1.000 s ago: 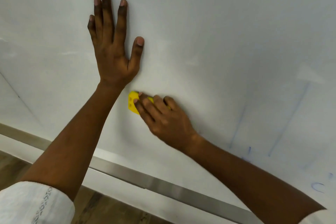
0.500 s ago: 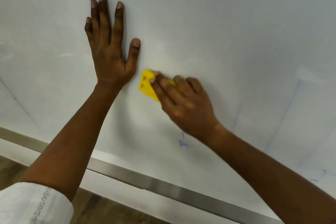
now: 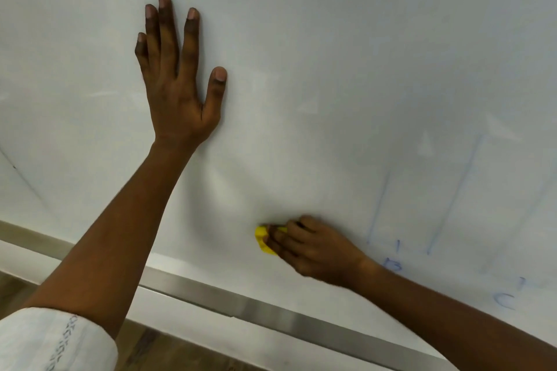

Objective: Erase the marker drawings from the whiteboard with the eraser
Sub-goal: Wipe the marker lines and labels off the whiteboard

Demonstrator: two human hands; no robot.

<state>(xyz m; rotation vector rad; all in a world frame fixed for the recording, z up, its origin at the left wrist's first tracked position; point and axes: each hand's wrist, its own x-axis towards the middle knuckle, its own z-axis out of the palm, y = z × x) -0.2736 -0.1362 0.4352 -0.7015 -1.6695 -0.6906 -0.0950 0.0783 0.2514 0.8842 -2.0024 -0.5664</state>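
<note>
Large white glossy whiteboard (image 3: 346, 54) fills nearly the whole view, tilted across the frame. Brushed metal strip (image 3: 271, 315) runs along its lower edge; brown wood-look floor (image 3: 168, 349) shows below that.

My left hand (image 3: 177, 87) lies flat on the board, upper left of centre, fingers together and pointing up, thumb spread to the right. It holds nothing. Pale sleeve cuff (image 3: 51, 340) with printed lettering sits at the bottom left corner.

My right hand (image 3: 313, 247) is low on the board, just above the metal strip, fingers curled over a small yellow eraser (image 3: 262, 239). The eraser is pressed against the board beneath my fingertips; only its left end shows past them, the rest is covered. It lies well below and to the right of my left hand.

Faint blue marker lines (image 3: 452, 190) run slanted to the right of my right hand. Blue letters near their lower ends: a "B" (image 3: 393, 265) just beside my wrist, a "C" (image 3: 505, 300) further right. Letters somewhat blurred.
</note>
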